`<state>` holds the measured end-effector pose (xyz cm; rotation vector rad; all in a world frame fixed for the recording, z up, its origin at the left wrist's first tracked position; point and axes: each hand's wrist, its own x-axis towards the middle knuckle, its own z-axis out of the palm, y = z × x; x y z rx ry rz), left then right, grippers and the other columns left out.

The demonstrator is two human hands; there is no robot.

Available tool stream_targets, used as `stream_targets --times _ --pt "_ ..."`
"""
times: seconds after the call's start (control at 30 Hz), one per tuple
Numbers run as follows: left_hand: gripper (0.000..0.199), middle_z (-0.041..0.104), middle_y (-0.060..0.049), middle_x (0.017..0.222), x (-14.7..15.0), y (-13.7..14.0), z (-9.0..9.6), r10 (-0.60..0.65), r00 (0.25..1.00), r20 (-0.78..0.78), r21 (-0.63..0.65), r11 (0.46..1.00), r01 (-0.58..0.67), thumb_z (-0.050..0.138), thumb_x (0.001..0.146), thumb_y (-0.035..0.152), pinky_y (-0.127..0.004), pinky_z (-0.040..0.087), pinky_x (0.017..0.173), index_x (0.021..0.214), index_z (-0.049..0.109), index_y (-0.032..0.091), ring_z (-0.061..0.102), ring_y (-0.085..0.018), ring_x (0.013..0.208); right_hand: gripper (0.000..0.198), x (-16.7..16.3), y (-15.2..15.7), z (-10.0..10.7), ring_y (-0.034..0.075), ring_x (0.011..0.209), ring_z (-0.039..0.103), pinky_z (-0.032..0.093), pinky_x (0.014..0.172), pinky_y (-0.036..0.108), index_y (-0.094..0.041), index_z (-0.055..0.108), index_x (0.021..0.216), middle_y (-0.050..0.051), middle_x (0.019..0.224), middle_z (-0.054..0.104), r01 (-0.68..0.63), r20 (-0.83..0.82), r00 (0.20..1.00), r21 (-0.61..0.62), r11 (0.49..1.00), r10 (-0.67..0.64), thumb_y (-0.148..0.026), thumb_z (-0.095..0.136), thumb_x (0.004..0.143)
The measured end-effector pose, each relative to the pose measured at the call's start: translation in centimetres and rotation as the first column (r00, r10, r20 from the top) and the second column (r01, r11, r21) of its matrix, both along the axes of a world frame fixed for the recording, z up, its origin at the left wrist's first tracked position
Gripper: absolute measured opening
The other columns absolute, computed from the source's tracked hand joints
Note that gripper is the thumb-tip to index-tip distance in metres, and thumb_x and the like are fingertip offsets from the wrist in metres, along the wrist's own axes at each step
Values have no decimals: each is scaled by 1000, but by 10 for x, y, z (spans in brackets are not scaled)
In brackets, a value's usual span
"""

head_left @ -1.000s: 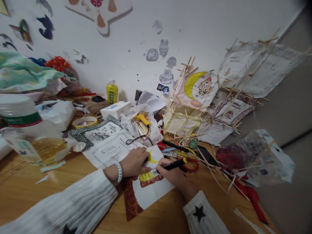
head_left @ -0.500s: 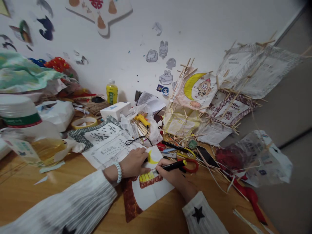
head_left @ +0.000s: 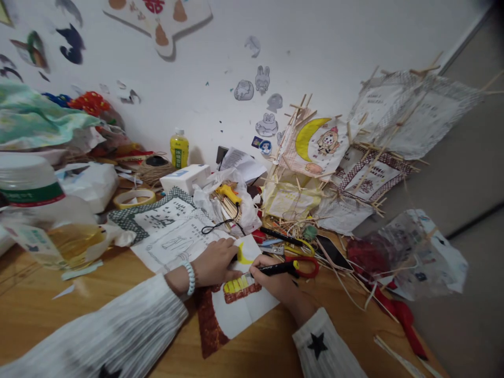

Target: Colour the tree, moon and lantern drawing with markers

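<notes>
My right hand [head_left: 271, 278] is closed around a black marker [head_left: 281, 268] with a yellow end, its tip down at the drawing. The white paper sheet [head_left: 246, 320] lies on the table, with a yellow crescent moon, a yellow and red-brown block shape and a wide red-brown band drawn on it. Resting flat on the sheet's upper left part is my left hand [head_left: 214, 262], fingers stretched out and a beaded bracelet on the wrist. A small dark patch shows beside its fingertips; I cannot make out what it is.
Other drawn sheets [head_left: 173, 239] lie behind my left hand. Scissors with red handles [head_left: 309, 266], a phone [head_left: 334, 253] and thin strips crowd the right. Paper lanterns on stick frames [head_left: 315, 147] stand behind. A tape roll [head_left: 134, 198] and plastic cup [head_left: 74, 244] are left.
The view has shifted slightly. My right hand and the marker stay over the yellow block shape, with barely any movement; my left hand keeps its place on the sheet.
</notes>
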<state>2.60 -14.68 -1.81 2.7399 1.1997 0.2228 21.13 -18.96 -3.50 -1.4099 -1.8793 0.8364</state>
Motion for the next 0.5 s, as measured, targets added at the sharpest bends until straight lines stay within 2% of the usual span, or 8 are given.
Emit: stream_targets --times 0.13,0.23,0.33,0.5 --pt "35 55 -12 100 -1 1 -1 -10 1000 4 2 1000 10 60 75 45 -39 42 81 93 56 15 52 -27 92 18 -1 0 1 11 53 46 35 53 22 -20 47 58 -6 51 47 22 23 999 -12 1000 -22 -15 49 75" --pt "33 55 -11 99 -1 2 -2 -8 1000 11 2 1000 8 60 75 45 -38 42 81 92 55 16 52 -26 92 17 -1 0 0 11 55 46 35 54 22 -20 47 59 -6 53 47 19 24 1000 31 999 -20 -15 50 75" --pt "30 55 -10 99 -1 2 -3 0 1000 16 6 1000 0 58 76 44 -38 42 82 90 55 17 52 -25 92 19 -1 1 -1 11 52 45 36 52 21 -20 46 57 -6 51 46 20 13 1000 -9 1000 -20 -14 50 75" --pt "25 54 -10 99 0 1 -3 10 1000 12 -3 1000 -10 58 76 38 -38 42 82 89 55 17 52 -25 92 11 -3 -1 1 11 57 50 38 54 21 -19 55 65 -5 57 52 -9 -1 1000 24 1000 9 -17 53 75"
